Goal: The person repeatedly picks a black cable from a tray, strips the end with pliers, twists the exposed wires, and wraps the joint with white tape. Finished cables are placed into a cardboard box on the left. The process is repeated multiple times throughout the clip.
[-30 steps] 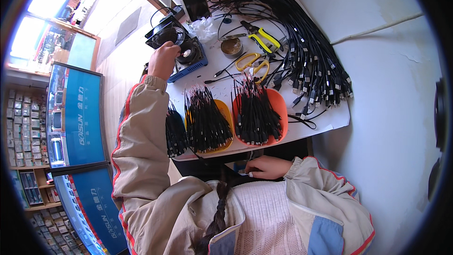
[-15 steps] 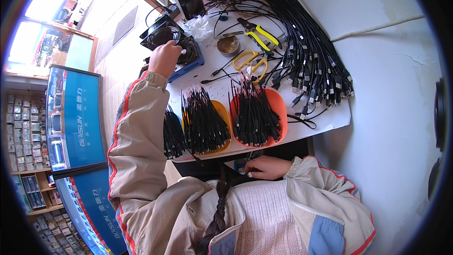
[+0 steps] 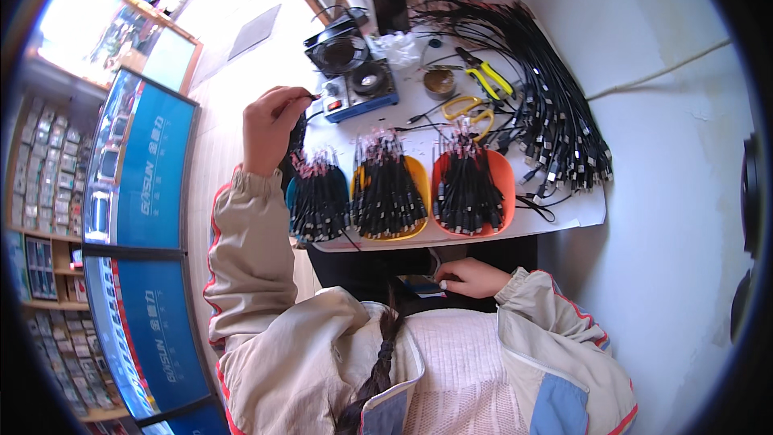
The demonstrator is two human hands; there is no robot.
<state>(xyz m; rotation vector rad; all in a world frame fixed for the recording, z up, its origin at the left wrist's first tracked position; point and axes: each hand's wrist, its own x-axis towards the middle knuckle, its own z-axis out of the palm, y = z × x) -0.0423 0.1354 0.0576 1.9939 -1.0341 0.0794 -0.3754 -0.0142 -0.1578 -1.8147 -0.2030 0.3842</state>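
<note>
My left hand (image 3: pixel 274 127) is raised at the table's left edge, finger and thumb pinched on a thin dark thing too small to make out. Dark strands hang beside its wrist. Just right of the fingertips stands a blue-based box (image 3: pixel 361 95) with a switch and a round black top. Down at my lap, my right hand (image 3: pixel 475 278) has its fingers curled together beside a flat dark object (image 3: pixel 422 285); what they grip is hidden. Between the hands, short black USB cables with pinkish wire ends fill a teal tray (image 3: pixel 291 197), a yellow tray (image 3: pixel 420 177) and an orange tray (image 3: pixel 506 193).
Long black USB cables (image 3: pixel 555 105) are heaped along the table's right side. Near them lie yellow-handled wire strippers (image 3: pixel 491 79), yellow scissors (image 3: pixel 467 110) and a round tin (image 3: pixel 439 83). A small fan (image 3: pixel 338 52) and a dark phone (image 3: pixel 389 2) stand at the back.
My left hand has drawn back from the fan and box to the table's left edge. My right hand has shifted slightly at my lap. The view has turned, showing the teal tray fully.
</note>
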